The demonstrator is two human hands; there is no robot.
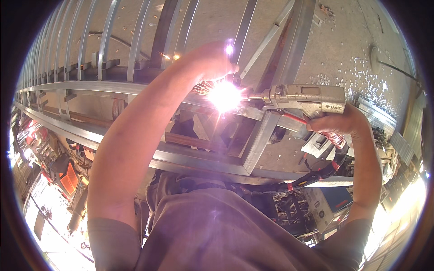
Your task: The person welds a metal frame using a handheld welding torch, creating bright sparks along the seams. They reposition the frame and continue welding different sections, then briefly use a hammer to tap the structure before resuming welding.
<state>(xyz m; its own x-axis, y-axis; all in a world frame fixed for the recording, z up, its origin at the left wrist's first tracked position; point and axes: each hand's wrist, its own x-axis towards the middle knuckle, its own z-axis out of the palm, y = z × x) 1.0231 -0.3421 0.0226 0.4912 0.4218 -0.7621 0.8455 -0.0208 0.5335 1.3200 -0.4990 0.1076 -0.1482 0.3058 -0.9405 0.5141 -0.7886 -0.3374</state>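
Note:
My right hand (337,122) is wrapped round the grip of a metal-bodied welding gun (312,94), its nozzle pointing left. At the nozzle's tip a white-hot weld arc (224,96) throws sparks and hides the joint behind its glare. Just above the arc, my left hand (216,62) is closed at a slim upright metal bar (244,31), the thumb lying against its lower end. Glare covers part of those fingers. Beneath both hands lies a frame of square metal tubing (199,159), with a row of parallel bars (107,34) rising from its left side.
A wrapped cable (312,178) runs from the gun down past the frame. A boxy machine (323,205) stands at the lower right. An orange panel (69,179) lies among clutter at the left. Small pale bits (361,81) are scattered over the concrete floor.

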